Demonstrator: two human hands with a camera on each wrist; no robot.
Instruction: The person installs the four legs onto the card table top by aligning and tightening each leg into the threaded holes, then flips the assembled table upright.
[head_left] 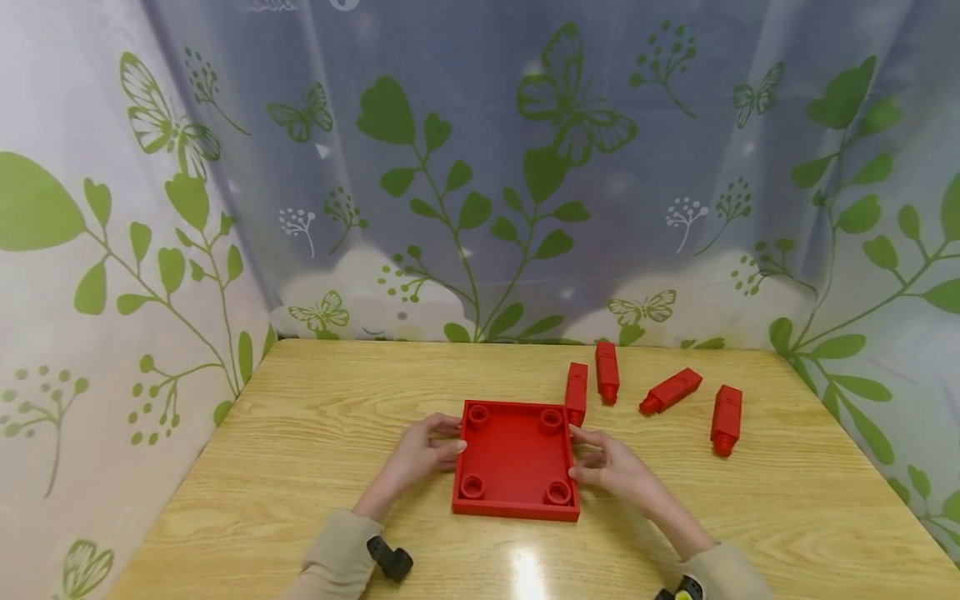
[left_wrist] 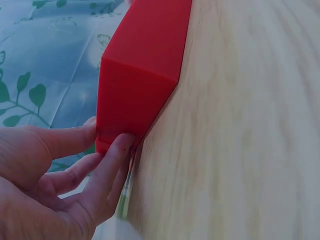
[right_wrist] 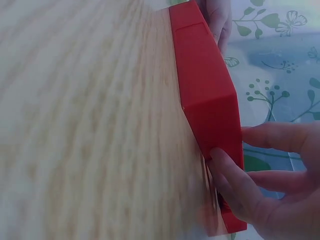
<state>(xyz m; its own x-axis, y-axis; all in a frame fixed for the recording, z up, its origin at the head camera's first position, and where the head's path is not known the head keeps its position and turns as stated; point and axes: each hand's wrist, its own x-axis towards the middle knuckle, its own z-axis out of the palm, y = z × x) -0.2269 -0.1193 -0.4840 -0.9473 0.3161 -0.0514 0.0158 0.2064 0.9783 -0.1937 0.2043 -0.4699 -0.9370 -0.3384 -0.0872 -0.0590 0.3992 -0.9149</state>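
Observation:
A red square panel point(head_left: 513, 454) with a raised rim lies on the wooden table, its hollow side up. A round socket stands in each inner corner. My left hand point(head_left: 418, 454) grips the panel's left edge, and my right hand point(head_left: 618, 467) holds the right edge. In the left wrist view, thumb and fingers of the left hand point(left_wrist: 70, 180) close on the side wall of the panel point(left_wrist: 130, 95). The right wrist view likewise shows the right hand point(right_wrist: 275, 185) with its fingertips on the panel's wall point(right_wrist: 210, 115).
Several red square posts with round peg ends lie to the right: one post point(head_left: 576, 387) close behind the panel's right corner, another point(head_left: 607, 371) beyond it, a slanted one point(head_left: 673, 389), and one farther right point(head_left: 727, 417). A patterned curtain point(head_left: 465, 292) hangs behind the table point(head_left: 360, 375).

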